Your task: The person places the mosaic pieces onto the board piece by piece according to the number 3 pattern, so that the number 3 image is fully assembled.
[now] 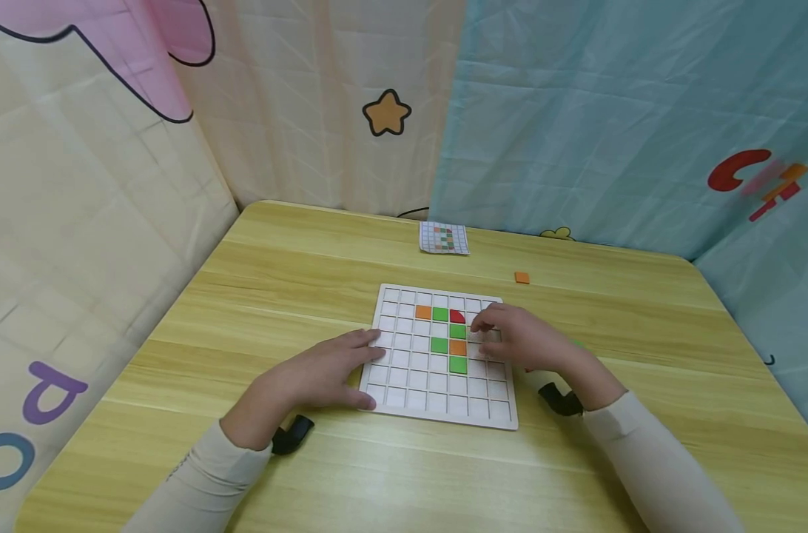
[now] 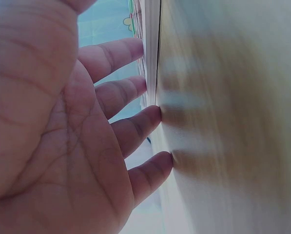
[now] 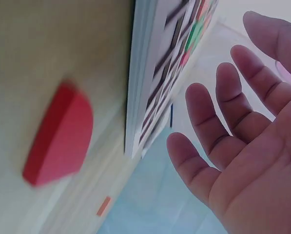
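Observation:
A white grid board lies on the table with coloured pieces in some cells. Green squares, orange squares and one red quarter-round piece sit in its middle and upper part. My left hand is at the board's left side, fingers spread; in the left wrist view, fingertips meet the board's edge and the table. Over the board's right part hovers my right hand, its fingers slightly bent and holding nothing. Beside the board, a loose red piece lies below that hand, mostly hidden in the head view.
A small printed card with a coloured grid lies near the table's back edge. An orange square piece is right of it. A bit of green peeks out behind the right wrist. Printed curtains hang behind the wooden table.

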`<act>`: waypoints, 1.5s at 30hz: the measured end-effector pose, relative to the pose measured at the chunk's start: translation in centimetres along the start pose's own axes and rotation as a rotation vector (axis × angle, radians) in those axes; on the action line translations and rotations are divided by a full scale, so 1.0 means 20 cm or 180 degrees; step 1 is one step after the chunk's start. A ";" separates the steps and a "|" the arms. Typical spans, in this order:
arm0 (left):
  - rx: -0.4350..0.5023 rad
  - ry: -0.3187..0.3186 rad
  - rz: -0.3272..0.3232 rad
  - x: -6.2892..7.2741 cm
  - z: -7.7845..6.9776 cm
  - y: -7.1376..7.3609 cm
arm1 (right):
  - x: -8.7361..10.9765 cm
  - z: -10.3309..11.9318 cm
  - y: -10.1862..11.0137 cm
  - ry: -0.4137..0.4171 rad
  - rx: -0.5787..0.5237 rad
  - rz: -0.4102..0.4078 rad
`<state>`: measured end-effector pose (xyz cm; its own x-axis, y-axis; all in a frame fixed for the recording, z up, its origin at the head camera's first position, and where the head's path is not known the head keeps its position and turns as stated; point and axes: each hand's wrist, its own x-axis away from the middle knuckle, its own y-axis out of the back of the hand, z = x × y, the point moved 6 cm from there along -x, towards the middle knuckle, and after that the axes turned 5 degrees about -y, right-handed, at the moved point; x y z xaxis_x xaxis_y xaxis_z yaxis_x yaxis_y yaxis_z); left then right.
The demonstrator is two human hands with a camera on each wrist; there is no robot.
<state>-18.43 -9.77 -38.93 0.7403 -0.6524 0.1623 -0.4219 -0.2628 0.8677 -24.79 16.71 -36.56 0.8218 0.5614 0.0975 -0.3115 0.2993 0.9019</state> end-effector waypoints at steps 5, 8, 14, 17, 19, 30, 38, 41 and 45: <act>0.0009 -0.0004 -0.0002 0.00 0.00 0.00 | 0.00 -0.06 0.04 -0.0198 -0.0176 0.0017; 0.0005 0.0008 0.0006 0.00 0.00 0.00 | 0.01 -0.09 0.06 -0.0229 -0.0238 0.0031; 0.0011 0.0014 0.0011 0.00 0.01 0.00 | 0.03 -0.14 0.06 -0.0403 -0.0244 0.0045; 0.0012 0.0007 0.0005 0.00 0.01 0.00 | 0.05 -0.18 0.07 -0.0491 -0.0244 0.0044; 0.0011 0.0000 0.0005 0.00 0.01 0.00 | 0.06 -0.20 0.07 -0.0521 -0.0241 0.0030; 0.0008 0.0023 0.0015 -0.01 0.01 0.00 | 0.17 -0.37 0.09 -0.0490 -0.0232 -0.0123; -0.0008 0.0035 0.0030 -0.01 0.01 0.00 | 0.27 -0.46 0.13 -0.0592 -0.0232 -0.0216; -0.0009 0.0023 0.0028 -0.01 0.01 0.00 | 0.30 -0.49 0.14 -0.0676 -0.0221 -0.0226; 0.0003 0.0023 0.0026 -0.01 0.00 0.00 | 0.34 -0.53 0.15 -0.0738 -0.0199 -0.0250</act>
<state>-18.57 -9.72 -39.02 0.7405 -0.6495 0.1728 -0.4285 -0.2581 0.8659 -25.27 29.59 -37.70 0.9299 0.3447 0.1286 -0.2653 0.3862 0.8834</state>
